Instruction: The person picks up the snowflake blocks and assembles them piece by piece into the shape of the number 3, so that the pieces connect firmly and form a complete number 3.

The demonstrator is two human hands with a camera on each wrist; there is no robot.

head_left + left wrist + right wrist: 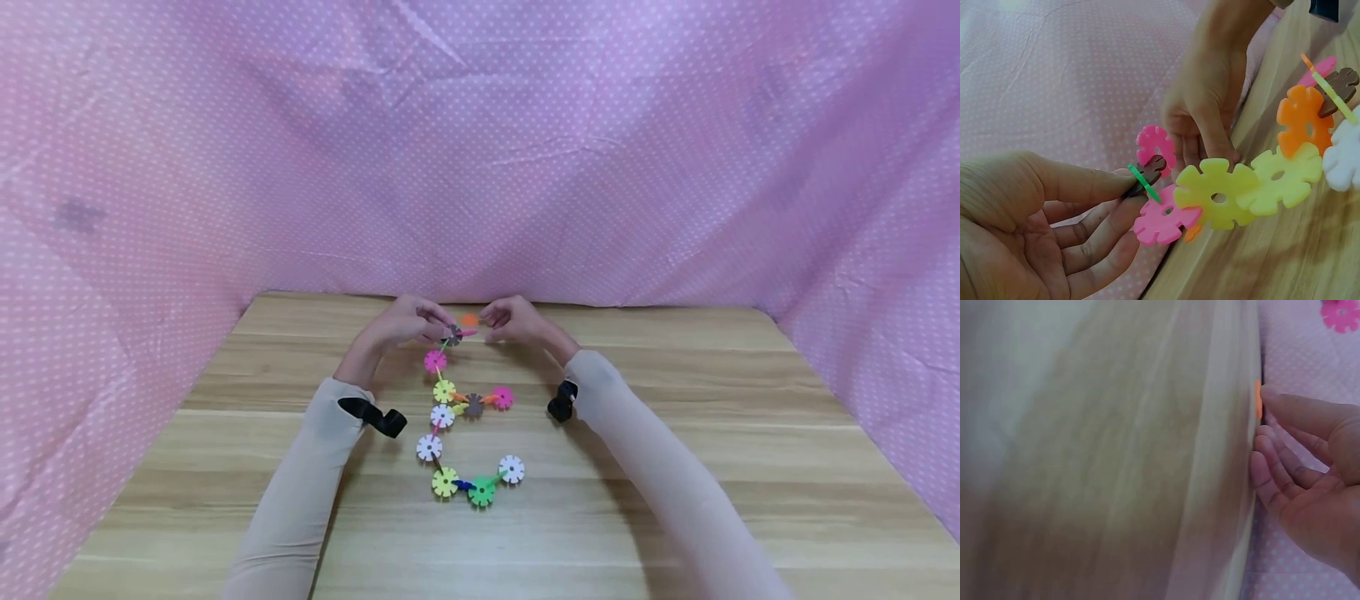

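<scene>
A chain of colourful notched plastic flower discs runs down the table, with a yellow disc [444,392] near its middle. At its far end, the left hand [416,321] pinches a brown disc [1152,167] between thumb and fingers. A pink disc [1155,149] is joined to that brown one, and a green disc [1144,183], seen edge-on, links it to another pink disc [1166,219]. The right hand [517,319] is at the table's far edge, fingers loosely bent. One of its fingertips appears to touch a loose orange disc [1258,399].
Side branches leave the chain to the right, ending in a pink disc [503,397] and a white disc [512,469]. A pink dotted cloth [480,167] hangs behind and beside the wooden table [712,400]. Black camera mounts sit on both wrists.
</scene>
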